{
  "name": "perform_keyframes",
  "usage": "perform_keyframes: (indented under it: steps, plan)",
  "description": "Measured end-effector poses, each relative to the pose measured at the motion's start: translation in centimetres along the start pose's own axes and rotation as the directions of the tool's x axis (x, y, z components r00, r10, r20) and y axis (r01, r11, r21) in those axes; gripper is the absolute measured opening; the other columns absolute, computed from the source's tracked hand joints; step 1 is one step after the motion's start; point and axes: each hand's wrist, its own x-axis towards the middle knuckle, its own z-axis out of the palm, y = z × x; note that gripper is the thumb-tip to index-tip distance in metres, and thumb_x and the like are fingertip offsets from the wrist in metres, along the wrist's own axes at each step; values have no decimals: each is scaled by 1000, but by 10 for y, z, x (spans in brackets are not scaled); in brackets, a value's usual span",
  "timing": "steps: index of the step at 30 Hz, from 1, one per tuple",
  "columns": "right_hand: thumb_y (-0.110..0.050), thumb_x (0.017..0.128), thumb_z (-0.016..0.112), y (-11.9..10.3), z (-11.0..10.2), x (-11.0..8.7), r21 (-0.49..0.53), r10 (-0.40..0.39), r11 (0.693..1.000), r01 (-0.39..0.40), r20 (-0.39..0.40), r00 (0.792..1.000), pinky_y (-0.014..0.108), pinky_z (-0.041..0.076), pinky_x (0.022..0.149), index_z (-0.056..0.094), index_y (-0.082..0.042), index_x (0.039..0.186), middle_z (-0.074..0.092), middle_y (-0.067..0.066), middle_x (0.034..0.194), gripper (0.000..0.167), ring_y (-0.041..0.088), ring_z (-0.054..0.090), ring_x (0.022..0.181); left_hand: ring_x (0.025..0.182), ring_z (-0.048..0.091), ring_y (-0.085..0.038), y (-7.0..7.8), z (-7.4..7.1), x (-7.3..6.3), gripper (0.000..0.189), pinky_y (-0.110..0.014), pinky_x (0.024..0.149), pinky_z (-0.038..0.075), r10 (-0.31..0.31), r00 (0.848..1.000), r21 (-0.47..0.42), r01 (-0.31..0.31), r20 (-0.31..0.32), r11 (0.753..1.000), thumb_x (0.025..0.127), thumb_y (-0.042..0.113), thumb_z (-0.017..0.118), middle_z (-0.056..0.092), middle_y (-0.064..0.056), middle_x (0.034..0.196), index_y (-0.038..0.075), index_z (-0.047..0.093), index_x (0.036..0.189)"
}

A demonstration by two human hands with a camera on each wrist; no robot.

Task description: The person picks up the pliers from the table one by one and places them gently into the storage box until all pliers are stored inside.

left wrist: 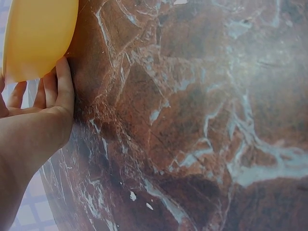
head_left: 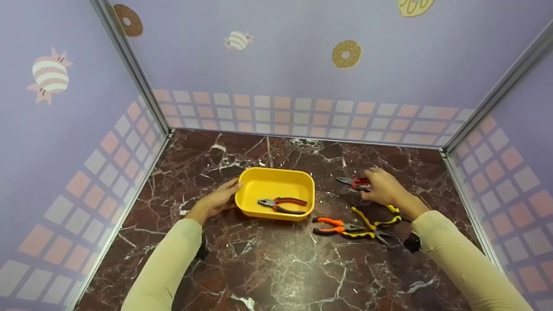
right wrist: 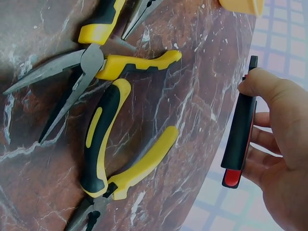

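Observation:
My left hand (head_left: 222,196) grips the left end of a yellow plastic box (head_left: 276,178), thumb at the rim and fingers against its outside; the left wrist view shows those fingers on the box wall (left wrist: 41,36). Inside the box lies a pair of red-and-black combination pliers (head_left: 285,204). To the right of the box, my right hand (head_left: 382,185) holds another pair of red-and-black pliers (head_left: 348,181), jaws toward the box. In the right wrist view, thumb and fingers pinch these pliers (right wrist: 239,130) by the handles, clear of the tabletop.
Orange-and-black pliers (head_left: 330,225) lie right of the box's near corner. Beside them are two yellow-and-black long-nosed pliers, one nearer (head_left: 360,235) and one below the right wrist (head_left: 389,222). Patterned panels (head_left: 302,112) enclose the dark marble-look table (head_left: 268,268) at back and sides.

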Motion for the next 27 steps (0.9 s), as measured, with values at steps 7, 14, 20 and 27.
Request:
perform_keyframes:
  steps: [7,14,20,27]
  plan:
    - [-22,83,83,-10,-2,7,5,-33,999,33,-4,999,56,55,83,71,3,120,68,15,107,45,37,64,95,146,48,-34,1,-1,-2,66,-51,117,44,-5,1000,9,4,16,1000,116,39,45,39,-18,166,17,17,172]
    - [-22,85,83,-18,-2,11,-13,-56,998,56,5,998,58,55,84,71,2,120,67,14,106,44,38,63,98,145,49,-33,1,-1,-3,67,-51,117,45,-5,1000,-1,5,12,1000,115,39,47,39,-17,166,17,18,172]
    - [-23,85,84,-26,-1,12,-25,-68,997,68,4,998,58,56,86,70,3,122,67,17,111,48,38,64,101,144,49,-33,2,0,-2,67,-50,116,46,-1,1000,-5,1,13,1000,115,38,46,40,-18,165,17,18,172]
    - [-28,84,85,-37,1,14,-27,-86,996,86,8,996,58,56,89,71,1,125,67,19,119,52,39,64,107,146,47,-34,2,0,-3,64,-51,117,45,-3,1000,2,3,10,1000,116,36,45,39,-17,167,17,18,172]
